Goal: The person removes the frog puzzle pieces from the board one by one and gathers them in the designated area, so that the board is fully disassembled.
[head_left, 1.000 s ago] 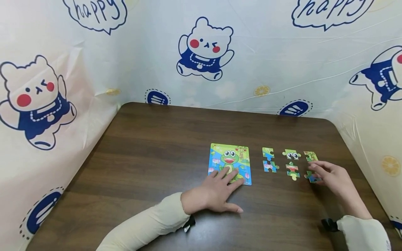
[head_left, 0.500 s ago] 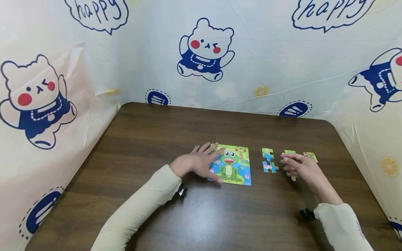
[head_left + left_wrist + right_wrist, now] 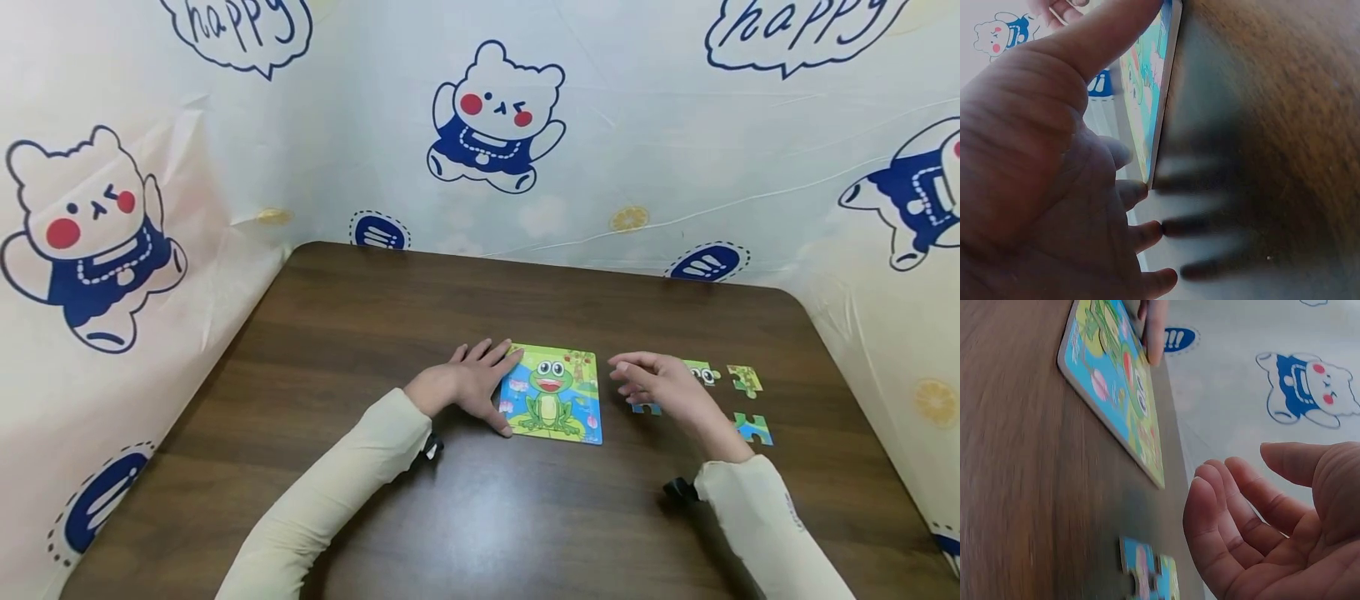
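A square frog picture board [image 3: 553, 392] lies flat on the table. My left hand [image 3: 480, 385] is at its left edge, fingers spread; in the left wrist view the thumb lies along the board [image 3: 1147, 94] and the fingertips reach down by its corner. My right hand [image 3: 663, 390] hovers just right of the board, fingers loosely bent and holding nothing in the right wrist view. Beneath it are puzzle pieces [image 3: 1138, 557], partly hidden. Further right lie a frog-eyes piece [image 3: 701, 372], a green corner piece [image 3: 745, 380] and a blue-green piece [image 3: 753, 428].
The brown wooden table [image 3: 375, 333] has rounded far corners. A pale curtain [image 3: 330, 150] printed with cartoon bears surrounds it at the back and sides. A black strap [image 3: 680, 492] shows at the right wrist.
My left hand has slid from on top of the frog board to its left edge. My right hand has moved left across the pieces, from the right column to beside the board.
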Tool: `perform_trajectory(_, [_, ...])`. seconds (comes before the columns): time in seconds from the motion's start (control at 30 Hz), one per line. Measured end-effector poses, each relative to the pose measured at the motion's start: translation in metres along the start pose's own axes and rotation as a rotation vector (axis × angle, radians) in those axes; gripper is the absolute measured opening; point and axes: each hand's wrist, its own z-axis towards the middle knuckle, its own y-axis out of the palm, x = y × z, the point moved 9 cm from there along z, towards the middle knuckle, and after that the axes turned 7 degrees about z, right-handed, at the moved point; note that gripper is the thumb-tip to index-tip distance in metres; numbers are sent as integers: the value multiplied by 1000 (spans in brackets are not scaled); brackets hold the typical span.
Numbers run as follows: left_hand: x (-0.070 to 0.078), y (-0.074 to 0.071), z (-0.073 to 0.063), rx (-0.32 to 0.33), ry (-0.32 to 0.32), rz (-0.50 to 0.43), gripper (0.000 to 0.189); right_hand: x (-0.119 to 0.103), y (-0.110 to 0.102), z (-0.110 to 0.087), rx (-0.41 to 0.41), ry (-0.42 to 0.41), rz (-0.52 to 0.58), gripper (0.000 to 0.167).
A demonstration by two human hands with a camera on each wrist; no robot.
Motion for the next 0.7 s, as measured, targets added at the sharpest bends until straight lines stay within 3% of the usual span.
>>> perform_trajectory(0.37, [0, -1, -2, -8, -9, 2, 123, -17, 52, 21, -90, -45, -91, 43])
perform_trajectory(0.7, [0, 0, 0, -12, -9, 18, 122, -21, 98, 30, -167, -86, -73, 36])
